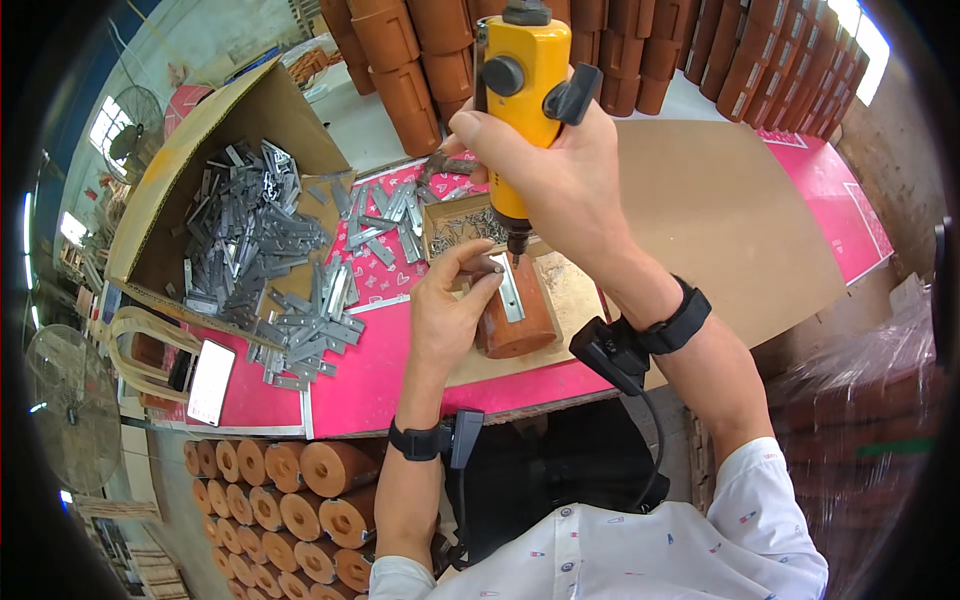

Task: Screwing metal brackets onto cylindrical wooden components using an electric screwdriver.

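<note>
My right hand [560, 185] is wrapped around a yellow and black power screwdriver [530, 60], held upright with its dark tip pointing down. Below that tip a narrow metal strip with holes [511, 290] lies lengthwise on a reddish-brown cylindrical block [520, 335]. My left hand [448, 300] has thumb and forefinger pinched together beside the strip's far end. Whatever lies between those fingertips is too small to make out. Just beyond the block sits a small cardboard box of screws [460, 228], partly hidden by the screwdriver.
On the left, a tipped cardboard box [165, 220] spills metal strips [320, 325] over the pink table cover [375, 370]. A phone [212, 382] leans near the table's edge. Brown cylinders [405, 100] stand along the back; more cylinders [335, 465] are stacked below. A cardboard sheet [720, 220] covers the right side.
</note>
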A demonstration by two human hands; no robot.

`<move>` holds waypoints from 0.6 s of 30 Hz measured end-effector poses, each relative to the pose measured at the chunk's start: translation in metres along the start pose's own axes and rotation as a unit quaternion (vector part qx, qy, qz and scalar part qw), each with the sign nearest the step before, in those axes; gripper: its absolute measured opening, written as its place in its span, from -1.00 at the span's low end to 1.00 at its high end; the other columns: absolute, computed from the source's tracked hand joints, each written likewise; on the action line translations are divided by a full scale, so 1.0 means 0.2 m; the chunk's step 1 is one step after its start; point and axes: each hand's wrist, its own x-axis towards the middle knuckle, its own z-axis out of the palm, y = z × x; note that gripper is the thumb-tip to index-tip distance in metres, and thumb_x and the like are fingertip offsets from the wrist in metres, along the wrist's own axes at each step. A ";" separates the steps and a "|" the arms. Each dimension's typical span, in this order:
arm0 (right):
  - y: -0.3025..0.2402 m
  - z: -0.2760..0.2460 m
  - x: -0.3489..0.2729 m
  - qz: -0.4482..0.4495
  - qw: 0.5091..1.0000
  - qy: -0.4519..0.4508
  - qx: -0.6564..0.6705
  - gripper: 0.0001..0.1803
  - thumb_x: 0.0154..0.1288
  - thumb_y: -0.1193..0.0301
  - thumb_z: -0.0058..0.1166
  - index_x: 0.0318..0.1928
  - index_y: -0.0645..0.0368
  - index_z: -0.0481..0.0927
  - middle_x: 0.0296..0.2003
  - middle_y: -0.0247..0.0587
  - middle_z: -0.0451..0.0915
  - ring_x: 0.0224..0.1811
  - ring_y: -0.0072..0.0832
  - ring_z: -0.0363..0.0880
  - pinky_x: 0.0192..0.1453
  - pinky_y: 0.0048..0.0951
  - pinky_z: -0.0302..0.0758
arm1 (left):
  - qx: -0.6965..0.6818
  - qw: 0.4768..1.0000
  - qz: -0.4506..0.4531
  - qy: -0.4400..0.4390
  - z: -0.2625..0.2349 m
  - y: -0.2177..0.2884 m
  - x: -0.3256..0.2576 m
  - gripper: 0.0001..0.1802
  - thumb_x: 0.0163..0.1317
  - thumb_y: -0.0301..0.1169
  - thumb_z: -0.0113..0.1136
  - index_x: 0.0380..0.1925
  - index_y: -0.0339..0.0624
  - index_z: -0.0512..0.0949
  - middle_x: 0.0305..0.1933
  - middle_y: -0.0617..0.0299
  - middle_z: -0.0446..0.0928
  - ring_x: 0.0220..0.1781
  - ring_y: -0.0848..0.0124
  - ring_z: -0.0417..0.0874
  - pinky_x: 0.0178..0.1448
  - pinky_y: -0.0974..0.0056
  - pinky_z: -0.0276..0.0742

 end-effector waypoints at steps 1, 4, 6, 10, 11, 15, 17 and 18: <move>0.00 0.01 0.00 -0.002 1.000 -0.002 -0.007 -0.68 0.09 0.36 0.29 -0.22 0.25 0.49 -0.39 -0.39 0.56 -0.35 -0.67 0.49 -0.22 -0.51 0.48 | 0.007 1.000 0.016 -0.001 0.00 0.01 -0.01 -0.63 0.10 -0.61 0.27 -0.03 -0.22 0.57 -0.28 0.25 0.64 -0.19 0.51 0.63 -0.03 0.38 0.53; -0.01 0.03 0.00 0.006 1.000 -0.001 -0.013 -0.67 0.08 0.35 0.29 -0.21 0.26 0.49 -0.40 -0.38 0.57 -0.35 -0.65 0.50 -0.20 -0.49 0.48 | 0.008 1.000 0.010 -0.008 0.01 0.02 -0.01 -0.61 0.09 -0.61 0.28 -0.02 -0.21 0.56 -0.28 0.24 0.64 -0.20 0.52 0.63 -0.03 0.38 0.53; 0.00 0.03 0.00 0.007 1.000 -0.002 -0.013 -0.67 0.08 0.35 0.28 -0.21 0.26 0.49 -0.40 -0.38 0.57 -0.35 -0.64 0.50 -0.20 -0.49 0.48 | 0.011 1.000 0.012 -0.011 0.01 0.04 -0.01 -0.60 0.09 -0.61 0.28 -0.02 -0.21 0.56 -0.29 0.24 0.64 -0.21 0.52 0.63 -0.05 0.38 0.53; 0.01 0.04 0.00 0.002 1.000 -0.003 -0.014 -0.67 0.08 0.34 0.27 -0.22 0.26 0.50 -0.41 -0.37 0.57 -0.35 -0.63 0.50 -0.20 -0.48 0.49 | 0.027 0.999 0.016 -0.008 0.01 0.04 -0.01 -0.61 0.09 -0.59 0.29 -0.02 -0.22 0.56 -0.30 0.24 0.64 -0.25 0.54 0.62 -0.10 0.38 0.54; 0.01 0.04 0.00 0.003 1.000 -0.004 -0.014 -0.67 0.08 0.34 0.27 -0.22 0.26 0.50 -0.41 -0.37 0.57 -0.35 -0.63 0.50 -0.20 -0.48 0.49 | 0.028 0.999 0.016 -0.008 0.01 0.04 -0.01 -0.61 0.09 -0.59 0.29 -0.02 -0.22 0.56 -0.30 0.24 0.64 -0.25 0.54 0.62 -0.10 0.38 0.54; 0.02 0.03 0.00 -0.001 1.000 -0.003 -0.026 -0.67 0.09 0.33 0.26 -0.21 0.26 0.49 -0.41 -0.35 0.57 -0.34 -0.62 0.51 -0.20 -0.46 0.49 | 0.023 1.000 -0.003 -0.012 0.01 0.05 -0.01 -0.63 0.11 -0.58 0.29 -0.03 -0.23 0.56 -0.28 0.23 0.65 -0.26 0.56 0.62 -0.14 0.40 0.54; 0.02 0.03 0.00 -0.004 1.000 -0.004 -0.031 -0.67 0.09 0.32 0.26 -0.21 0.26 0.49 -0.40 -0.34 0.57 -0.34 -0.62 0.52 -0.20 -0.46 0.50 | 0.023 1.000 -0.013 -0.010 0.02 0.05 -0.01 -0.63 0.11 -0.57 0.29 -0.03 -0.23 0.56 -0.28 0.23 0.65 -0.26 0.56 0.62 -0.14 0.41 0.54; 0.02 0.03 0.00 -0.005 0.999 -0.005 -0.032 -0.66 0.09 0.32 0.26 -0.21 0.26 0.49 -0.40 -0.34 0.58 -0.34 -0.61 0.52 -0.20 -0.45 0.50 | 0.018 1.000 -0.012 -0.008 0.01 0.04 -0.01 -0.63 0.11 -0.57 0.29 -0.03 -0.24 0.56 -0.27 0.23 0.65 -0.25 0.56 0.62 -0.14 0.41 0.54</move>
